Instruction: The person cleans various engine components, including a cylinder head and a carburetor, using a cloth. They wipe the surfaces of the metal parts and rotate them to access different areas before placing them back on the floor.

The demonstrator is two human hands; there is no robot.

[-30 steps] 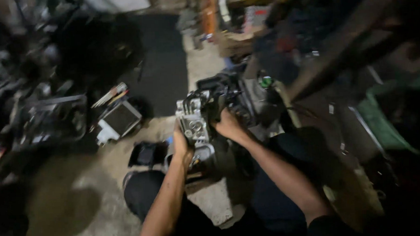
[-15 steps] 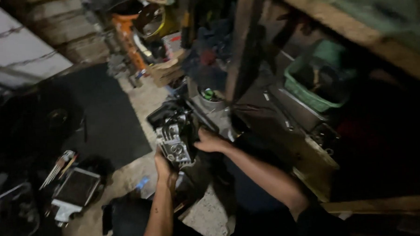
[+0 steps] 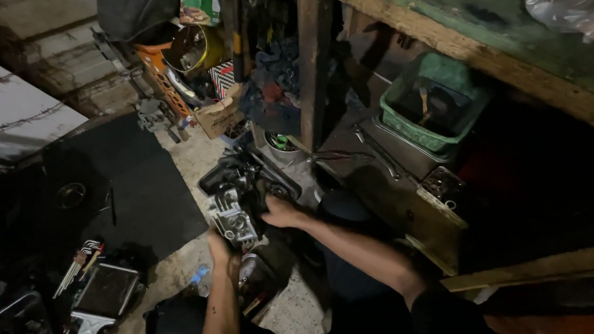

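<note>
Down on the concrete floor [image 3: 185,164], the head view shows a grey metal engine part with ribbed fins and round ports [image 3: 233,218] held between both hands. The left hand [image 3: 219,247] grips its near end from below, fingers closed against the metal. The right hand [image 3: 280,212] is clamped on its right side, fingers curled over the dark upper portion. A black rubber mat [image 3: 140,185] lies just left of it. Near the lower left sit a set of hex keys [image 3: 80,260] and a flat black radiator-like block [image 3: 107,292]. Under the wooden bench [image 3: 437,30] rests a green plastic basket [image 3: 433,103].
</note>
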